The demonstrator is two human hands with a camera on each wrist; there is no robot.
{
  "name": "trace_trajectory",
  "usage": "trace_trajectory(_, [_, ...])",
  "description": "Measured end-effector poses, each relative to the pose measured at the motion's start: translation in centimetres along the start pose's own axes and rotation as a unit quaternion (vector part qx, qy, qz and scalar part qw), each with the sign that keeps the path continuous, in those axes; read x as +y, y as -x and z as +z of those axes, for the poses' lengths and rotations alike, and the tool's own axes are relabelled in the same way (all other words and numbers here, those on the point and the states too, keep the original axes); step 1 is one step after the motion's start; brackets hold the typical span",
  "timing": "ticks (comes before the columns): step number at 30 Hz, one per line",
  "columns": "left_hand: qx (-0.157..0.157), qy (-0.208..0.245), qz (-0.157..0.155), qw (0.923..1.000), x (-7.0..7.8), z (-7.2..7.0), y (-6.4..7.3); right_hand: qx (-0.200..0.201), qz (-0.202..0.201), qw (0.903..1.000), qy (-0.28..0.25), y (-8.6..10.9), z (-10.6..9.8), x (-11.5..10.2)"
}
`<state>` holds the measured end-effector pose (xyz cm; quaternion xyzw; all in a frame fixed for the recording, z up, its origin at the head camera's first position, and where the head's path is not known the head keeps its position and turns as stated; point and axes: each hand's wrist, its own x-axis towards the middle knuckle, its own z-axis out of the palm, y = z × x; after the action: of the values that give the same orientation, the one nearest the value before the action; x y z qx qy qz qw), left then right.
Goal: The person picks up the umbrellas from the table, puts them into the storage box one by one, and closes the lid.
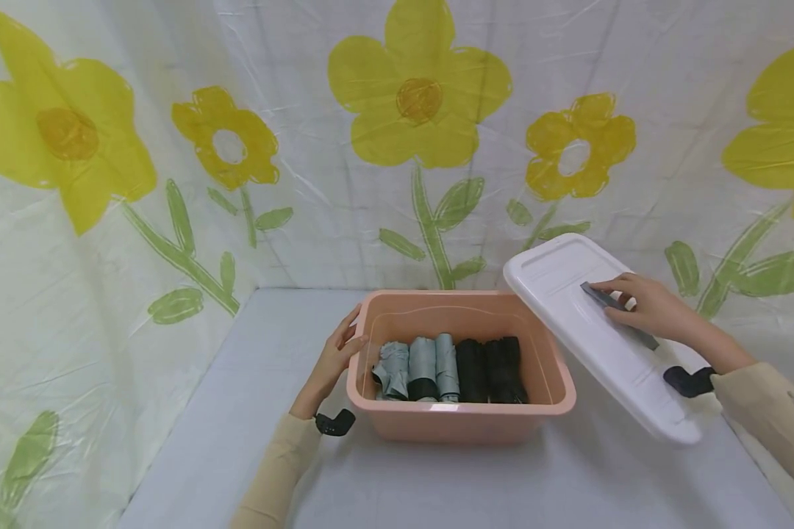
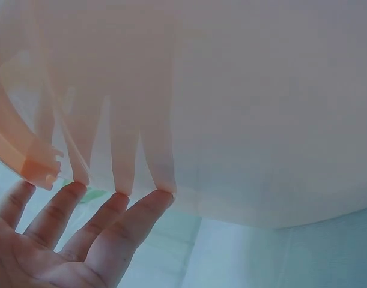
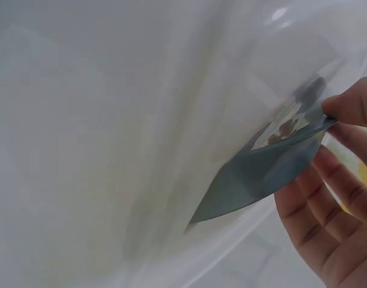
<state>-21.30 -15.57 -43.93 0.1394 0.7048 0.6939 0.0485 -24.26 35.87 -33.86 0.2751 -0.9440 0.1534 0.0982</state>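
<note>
A pink plastic storage box (image 1: 459, 426) stands uncovered on the table. Inside, light-blue rolled bundles (image 1: 423, 360) and black ones (image 1: 490, 367) stand side by side; they look like folded umbrellas. My left hand (image 1: 331, 360) is at the box's left end, its straight fingertips touching the outer wall (image 2: 243, 120) in the left wrist view. To the right, my right hand (image 1: 655, 308) pinches the grey handle (image 3: 255, 174) of a white lid (image 1: 562, 294) between thumb and fingers. Held tilted, the lid overlaps the box's right back corner in the head view; whether they touch, I cannot tell.
A pale table (image 1: 238, 411) carries the box. Behind and at the left hangs a white curtain (image 1: 317, 220) printed with yellow flowers, close to the table's back edge. Each wrist wears a black camera band (image 1: 335, 422).
</note>
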Motion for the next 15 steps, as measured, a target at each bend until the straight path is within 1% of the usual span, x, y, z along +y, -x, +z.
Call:
trace_trajectory(4, [0.0,0.002,0.0,1.0,-0.1,-0.1,0.0,-0.003,-0.022,0.9997,-0.004,-0.5,0.0,-0.8])
trace_trajectory(11, [-0.001,-0.004,0.003,1.0,0.0,-0.1,0.0,-0.014,-0.017,0.9996,-0.016,-0.9,0.4,-1.9])
trace_trajectory(15, [-0.002,-0.003,0.006,1.0,0.0,0.1,0.1,-0.016,-0.034,0.9991,-0.02,-1.0,0.7,-2.4])
